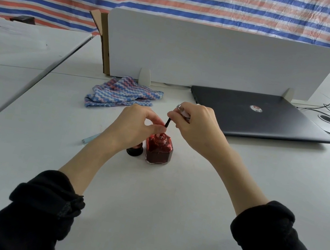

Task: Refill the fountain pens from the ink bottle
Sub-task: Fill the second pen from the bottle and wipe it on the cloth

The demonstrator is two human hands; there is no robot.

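red ink bottle [159, 150] uncapped; right hand [195, 124] pinches pen [168, 122], left hand [137, 124] fingers curled.

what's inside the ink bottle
Dark red ink fills most of the bottle; its neck is open, cap beside it. The left hand partly covers the mouth, so the pen tip there can't be seen.

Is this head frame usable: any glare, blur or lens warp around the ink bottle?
Head view: soft even light, faint shadows; square glass bottle of red ink sharp, slight sheen; desk edges bow from wide-angle warp; the thin dark pen part in the right hand is small.
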